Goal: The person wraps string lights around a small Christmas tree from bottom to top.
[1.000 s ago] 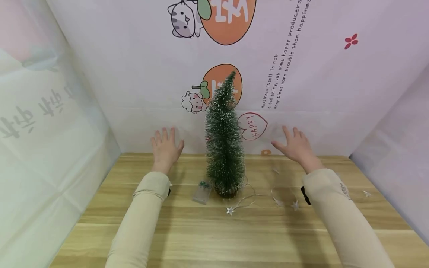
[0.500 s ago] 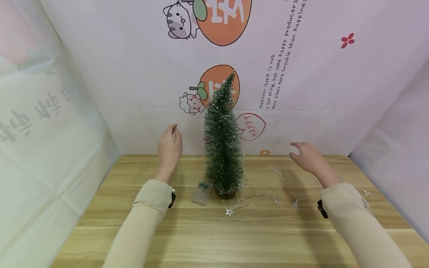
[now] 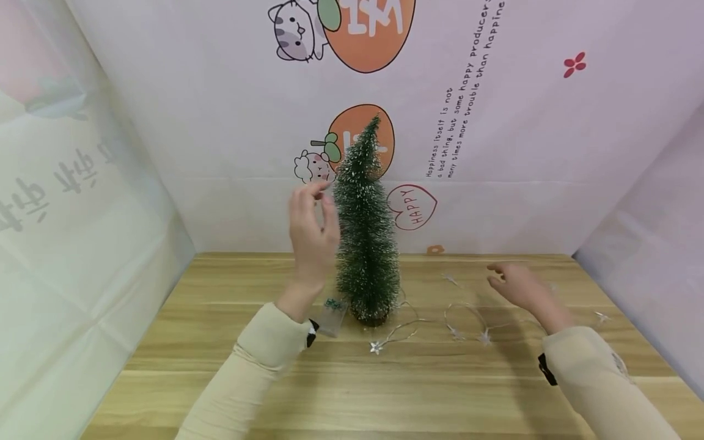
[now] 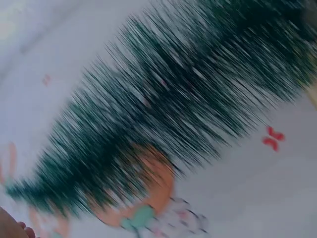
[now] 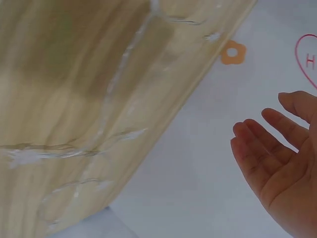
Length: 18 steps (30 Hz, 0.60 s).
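Observation:
A small green artificial Christmas tree with white-flecked bristles stands upright mid-table; its bristles span the left wrist view. My left hand is raised close beside its upper left side, fingers loosely bent with nothing seen between them. Only a bit of that hand shows at the left wrist view's lower corner. Over the right part of the table hovers my right hand, fingers loosely bent and holding nothing. Below and left of it lies a string of star lights, which trails from the tree's base.
A clear battery box lies left of the tree's base, partly hidden by my left sleeve. One star rests in front of the tree. Printed cloth hangs behind the wooden table and at both sides.
My left hand has moved right, to the tree's side. The right hand has drawn back lower and to the right. Both hands' spread fingers have relaxed into a loose bend.

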Each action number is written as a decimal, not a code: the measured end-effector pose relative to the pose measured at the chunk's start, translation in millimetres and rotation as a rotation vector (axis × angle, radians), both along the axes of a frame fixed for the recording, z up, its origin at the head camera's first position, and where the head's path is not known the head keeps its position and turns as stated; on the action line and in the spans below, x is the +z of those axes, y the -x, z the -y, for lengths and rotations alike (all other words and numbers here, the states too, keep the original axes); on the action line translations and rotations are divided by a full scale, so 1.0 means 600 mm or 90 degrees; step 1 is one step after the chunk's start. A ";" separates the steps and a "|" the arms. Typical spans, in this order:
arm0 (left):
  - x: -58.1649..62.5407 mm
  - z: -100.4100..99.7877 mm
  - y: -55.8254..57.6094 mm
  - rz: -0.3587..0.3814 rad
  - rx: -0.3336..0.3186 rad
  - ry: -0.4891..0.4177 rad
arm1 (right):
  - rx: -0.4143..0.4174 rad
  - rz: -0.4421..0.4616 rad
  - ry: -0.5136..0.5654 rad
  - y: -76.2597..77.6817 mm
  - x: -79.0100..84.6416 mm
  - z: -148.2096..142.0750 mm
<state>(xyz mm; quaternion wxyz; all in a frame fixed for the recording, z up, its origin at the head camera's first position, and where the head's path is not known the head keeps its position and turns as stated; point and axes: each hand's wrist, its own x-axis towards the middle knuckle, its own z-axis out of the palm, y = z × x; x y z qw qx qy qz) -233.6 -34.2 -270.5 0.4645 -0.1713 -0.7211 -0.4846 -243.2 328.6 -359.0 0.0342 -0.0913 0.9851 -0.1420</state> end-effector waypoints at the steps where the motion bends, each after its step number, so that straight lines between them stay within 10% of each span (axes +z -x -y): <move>1: 0.001 -0.009 -0.007 -0.035 -0.005 0.019 | -0.004 0.003 -0.002 -0.002 -0.004 -0.003; 7: -0.008 -0.054 -0.039 -0.194 -0.045 0.171 | 0.001 -0.017 -0.001 -0.014 -0.027 -0.020; 12: -0.033 -0.085 -0.054 -0.281 -0.020 0.409 | -0.002 -0.017 -0.014 -0.021 -0.040 -0.032; 18: -0.082 -0.139 -0.070 -0.250 -0.024 0.666 | -0.006 0.002 -0.021 -0.028 -0.056 -0.048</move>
